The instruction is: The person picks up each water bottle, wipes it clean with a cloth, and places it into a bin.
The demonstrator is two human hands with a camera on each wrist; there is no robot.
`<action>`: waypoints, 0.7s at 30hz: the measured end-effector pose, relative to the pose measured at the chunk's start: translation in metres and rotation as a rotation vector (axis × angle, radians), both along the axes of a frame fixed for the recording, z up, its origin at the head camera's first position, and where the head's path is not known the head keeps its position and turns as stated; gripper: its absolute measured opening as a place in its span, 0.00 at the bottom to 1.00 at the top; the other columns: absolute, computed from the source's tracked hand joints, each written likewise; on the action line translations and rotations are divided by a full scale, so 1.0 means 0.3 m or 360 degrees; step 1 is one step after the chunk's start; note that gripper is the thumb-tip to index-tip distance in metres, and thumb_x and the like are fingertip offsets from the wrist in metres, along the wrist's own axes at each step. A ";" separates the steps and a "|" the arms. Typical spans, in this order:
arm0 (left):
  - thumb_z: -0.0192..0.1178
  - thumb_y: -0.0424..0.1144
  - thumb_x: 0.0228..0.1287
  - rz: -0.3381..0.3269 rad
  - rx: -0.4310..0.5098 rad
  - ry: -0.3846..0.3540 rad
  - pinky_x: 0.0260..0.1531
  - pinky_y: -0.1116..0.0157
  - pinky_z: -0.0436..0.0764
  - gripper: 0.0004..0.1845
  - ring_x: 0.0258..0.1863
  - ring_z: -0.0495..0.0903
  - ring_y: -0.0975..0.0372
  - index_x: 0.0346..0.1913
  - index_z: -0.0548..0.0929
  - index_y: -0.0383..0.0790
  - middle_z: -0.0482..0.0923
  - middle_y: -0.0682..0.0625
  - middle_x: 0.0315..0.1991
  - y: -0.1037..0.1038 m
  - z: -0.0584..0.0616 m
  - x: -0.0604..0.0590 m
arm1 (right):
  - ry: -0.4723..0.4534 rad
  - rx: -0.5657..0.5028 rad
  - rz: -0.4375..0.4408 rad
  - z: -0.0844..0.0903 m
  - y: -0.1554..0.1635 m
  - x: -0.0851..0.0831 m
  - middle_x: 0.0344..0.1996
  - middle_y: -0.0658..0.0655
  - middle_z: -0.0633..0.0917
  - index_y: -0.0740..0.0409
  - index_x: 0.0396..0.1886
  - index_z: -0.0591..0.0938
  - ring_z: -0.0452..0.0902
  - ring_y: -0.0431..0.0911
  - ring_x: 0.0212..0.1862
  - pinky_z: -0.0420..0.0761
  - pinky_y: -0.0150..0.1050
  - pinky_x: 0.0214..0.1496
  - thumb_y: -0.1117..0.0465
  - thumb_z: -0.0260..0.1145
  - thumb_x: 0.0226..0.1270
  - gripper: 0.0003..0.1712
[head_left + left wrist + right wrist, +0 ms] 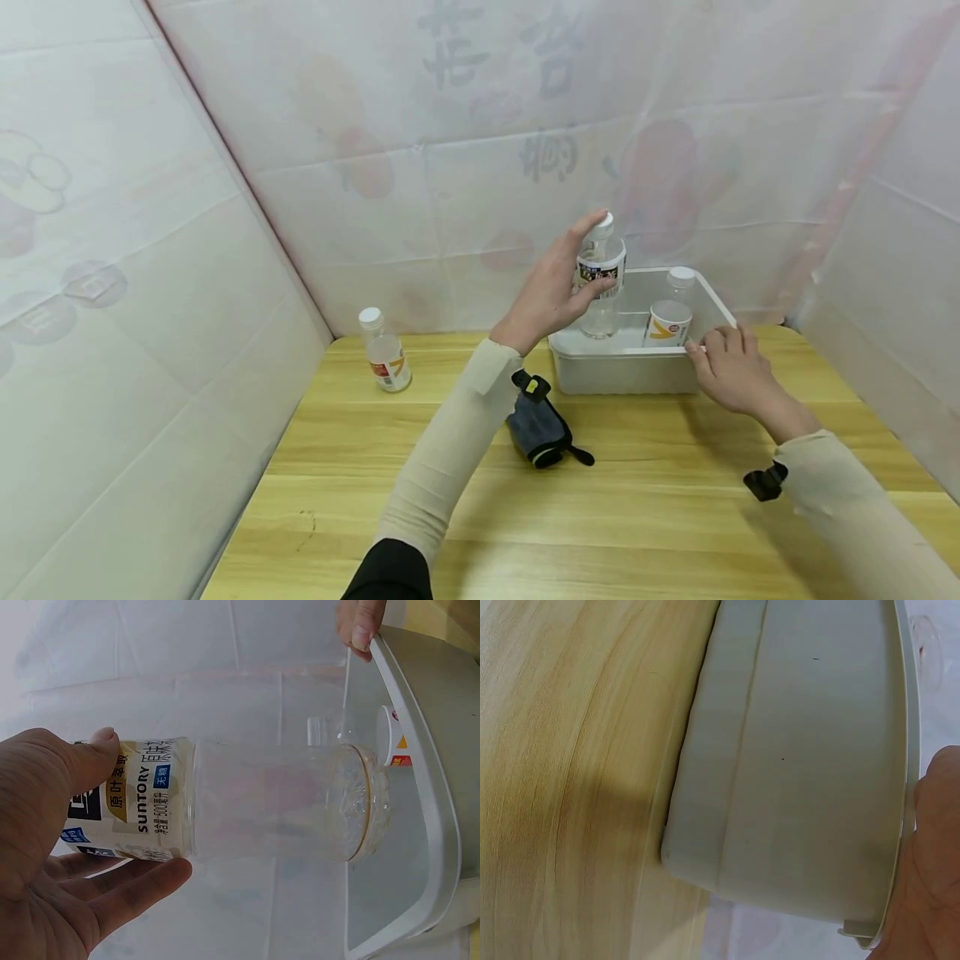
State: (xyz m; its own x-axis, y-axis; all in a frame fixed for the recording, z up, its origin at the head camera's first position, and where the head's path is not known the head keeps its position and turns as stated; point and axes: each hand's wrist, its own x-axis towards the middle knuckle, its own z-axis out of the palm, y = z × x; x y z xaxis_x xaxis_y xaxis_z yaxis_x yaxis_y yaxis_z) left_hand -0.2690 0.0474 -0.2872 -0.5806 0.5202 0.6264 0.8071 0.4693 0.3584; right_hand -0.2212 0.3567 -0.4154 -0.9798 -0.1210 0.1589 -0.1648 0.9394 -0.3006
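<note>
left hand (551,292) holds a clear empty plastic bottle with a white cap and a cream-and-black label (601,279) upright over the pale grey rectangular plastic tub (630,367).

the grip of the left hand is closed round the labelled upper part of the bottle: thumb on one side of the label (142,802), fingers on the other, a fingertip reaching the cap; the bottle base sits low inside the tub, contact with the floor cannot be told. the bottle looks empty, so judge it light, thin-walled and easily dented; the label band gives the least slippery hold. the right hand (731,367) rests curled fingertips on the near right rim of the tub. a second white-capped bottle with an orange-marked label (670,312) stands inside the tub, a third similar bottle (384,350) stands well apart on the light wooden bench (660,517).
</note>
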 end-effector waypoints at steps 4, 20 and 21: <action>0.63 0.46 0.72 0.0002 -0.0015 0.0001 0.56 0.58 0.80 0.43 0.62 0.75 0.55 0.79 0.46 0.53 0.72 0.43 0.66 0.025 -0.006 -0.017 | -0.0004 -0.0001 -0.0002 0.001 -0.006 0.003 0.64 0.86 0.57 0.67 0.44 0.64 0.39 0.82 0.71 0.64 0.84 0.48 0.46 0.31 0.85 0.28; 0.63 0.46 0.71 0.0135 -0.0069 -0.0108 0.51 0.58 0.83 0.43 0.58 0.77 0.53 0.78 0.45 0.56 0.77 0.40 0.60 0.085 -0.078 -0.094 | -0.0058 -0.0053 0.0015 -0.005 -0.032 -0.013 0.66 0.85 0.53 0.67 0.47 0.63 0.33 0.80 0.72 0.65 0.83 0.47 0.45 0.29 0.84 0.28; 0.63 0.47 0.71 0.0136 -0.0067 -0.0115 0.50 0.58 0.83 0.43 0.57 0.78 0.53 0.78 0.46 0.56 0.77 0.40 0.60 0.088 -0.084 -0.098 | -0.0046 -0.0050 0.0013 -0.006 -0.033 -0.013 0.66 0.85 0.54 0.67 0.47 0.63 0.34 0.80 0.72 0.65 0.83 0.47 0.45 0.29 0.84 0.28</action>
